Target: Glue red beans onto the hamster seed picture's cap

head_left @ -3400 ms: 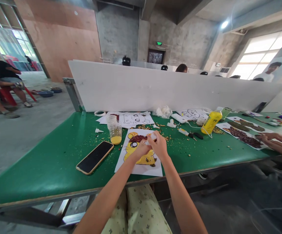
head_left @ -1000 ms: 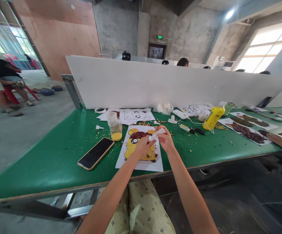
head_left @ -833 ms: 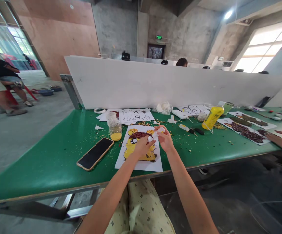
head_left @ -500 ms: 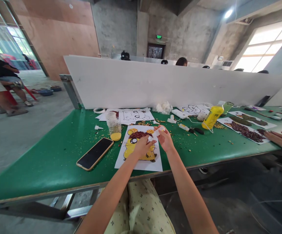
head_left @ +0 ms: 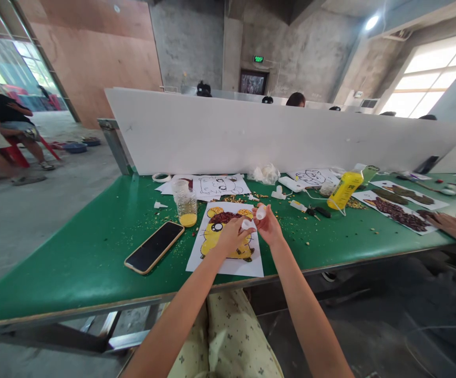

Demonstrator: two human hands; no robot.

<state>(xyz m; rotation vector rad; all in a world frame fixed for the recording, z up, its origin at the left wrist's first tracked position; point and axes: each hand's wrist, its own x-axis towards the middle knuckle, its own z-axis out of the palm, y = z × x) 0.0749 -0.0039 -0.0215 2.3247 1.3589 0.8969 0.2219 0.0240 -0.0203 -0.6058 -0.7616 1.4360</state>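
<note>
My left hand is closed on a white cap over the hamster picture. Just to its right, my right hand grips a small white bottle, one end turned toward me. Cap and bottle are apart. The picture beneath shows a yellow hamster body with dark red pieces on the head and yellow grains in the ears. Part of it is hidden by my left hand. A clear plastic jar with yellow grains in its bottom stands left of the sheet.
A phone lies left of the picture. Behind are line drawings, scattered grains and a white board. To the right stand a yellow bottle and a seed-covered sheet, with another person's hand near it.
The small bottle in my right hand has turned from lying sideways near the cap to pointing its end toward me. My left hand stays almost in place with the cap.
</note>
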